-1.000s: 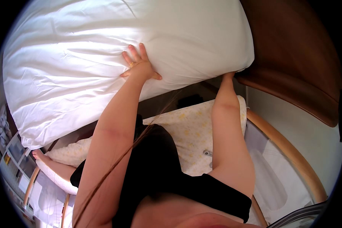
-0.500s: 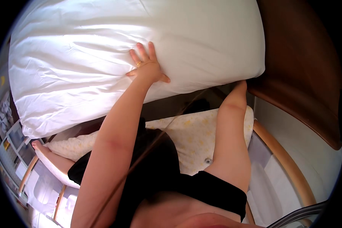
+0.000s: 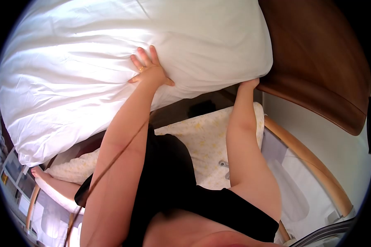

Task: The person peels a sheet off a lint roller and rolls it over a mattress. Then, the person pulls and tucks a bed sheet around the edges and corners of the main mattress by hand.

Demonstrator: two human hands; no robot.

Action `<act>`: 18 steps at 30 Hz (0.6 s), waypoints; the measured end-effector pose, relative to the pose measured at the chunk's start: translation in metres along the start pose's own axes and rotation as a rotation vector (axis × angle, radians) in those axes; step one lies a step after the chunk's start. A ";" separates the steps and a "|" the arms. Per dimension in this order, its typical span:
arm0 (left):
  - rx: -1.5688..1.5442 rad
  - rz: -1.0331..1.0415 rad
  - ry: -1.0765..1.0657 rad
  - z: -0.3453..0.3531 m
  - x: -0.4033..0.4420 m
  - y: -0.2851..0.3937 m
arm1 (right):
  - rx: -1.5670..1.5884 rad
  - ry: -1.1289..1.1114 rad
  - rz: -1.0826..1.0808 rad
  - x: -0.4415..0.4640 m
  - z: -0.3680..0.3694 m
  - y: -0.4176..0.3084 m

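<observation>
Two hands bearing on a mattress. The mattress (image 3: 210,45) is filling the upper part of the view, its white sheet (image 3: 66,70) creasing toward the left and lying smoother on the right. The left hand (image 3: 151,74) is pressing palm down near the close edge, grasping nothing; its fingers (image 3: 154,55) are spreading wide (a ring (image 3: 141,69) is showing on one). The right hand (image 3: 250,83) is meeting the near right corner, its fingers passing out of sight at the edge; whether they are clasping the mattress or only bracing it cannot be told. The headboard (image 3: 317,49) is rising just beside that corner. Below the near edge a dark gap (image 3: 173,113) is showing, and closer to the body a floral pad (image 3: 210,136) is lying, a grey fitting (image 3: 223,164) showing against it. A wooden rail (image 3: 317,162) is curving along the right, and a bare foot (image 3: 36,172) is resting near the mattress's lower left corner.

For good handling, loading the whole left palm would seem better than digging in with fingertips, since the sheet is wrinkling around it. The right hand would be working best with its wrist straight and its knuckles clear of the headboard, where pinching is looking possible.
</observation>
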State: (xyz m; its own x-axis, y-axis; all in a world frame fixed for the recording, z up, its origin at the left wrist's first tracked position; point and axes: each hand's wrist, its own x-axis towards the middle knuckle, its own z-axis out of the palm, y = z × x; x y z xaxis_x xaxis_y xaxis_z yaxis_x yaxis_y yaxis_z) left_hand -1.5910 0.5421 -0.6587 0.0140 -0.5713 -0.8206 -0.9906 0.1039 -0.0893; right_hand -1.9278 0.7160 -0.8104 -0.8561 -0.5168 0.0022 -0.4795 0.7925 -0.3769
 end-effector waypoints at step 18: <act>-0.006 -0.006 0.028 0.006 0.004 0.004 | -0.024 0.026 -0.052 0.041 0.013 0.019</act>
State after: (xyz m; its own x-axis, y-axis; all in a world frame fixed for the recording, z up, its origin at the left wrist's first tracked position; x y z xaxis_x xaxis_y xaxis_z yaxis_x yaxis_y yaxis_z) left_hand -1.5946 0.5449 -0.6652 0.0165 -0.5947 -0.8038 -0.9913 0.0951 -0.0908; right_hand -1.9697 0.7055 -0.8294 -0.8347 -0.5488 0.0454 -0.5273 0.7728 -0.3532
